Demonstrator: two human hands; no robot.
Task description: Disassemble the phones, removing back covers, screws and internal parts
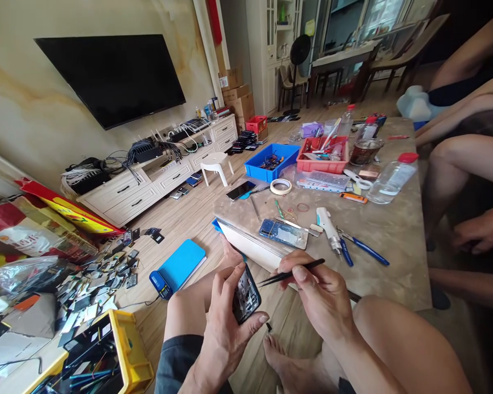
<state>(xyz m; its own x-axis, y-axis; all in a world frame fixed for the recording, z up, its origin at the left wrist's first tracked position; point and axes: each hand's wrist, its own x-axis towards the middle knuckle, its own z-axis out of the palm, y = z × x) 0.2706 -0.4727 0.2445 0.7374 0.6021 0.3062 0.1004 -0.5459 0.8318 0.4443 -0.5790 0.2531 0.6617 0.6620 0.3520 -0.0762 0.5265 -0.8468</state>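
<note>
Black tweezers; black opened phone; blue bin; red tray.

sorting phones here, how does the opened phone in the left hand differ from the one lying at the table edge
The handheld phone is gripped upright in the left hand, its insides dark, with the tweezers in the right hand pointed at it. The table phone lies flat, untouched, showing blue. Both appear opened.

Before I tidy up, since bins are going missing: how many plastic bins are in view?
3: a blue bin at the table's far left corner, a red bin beside it on the table, and a yellow bin on the floor, lower left. Clutter may hide others.
</note>
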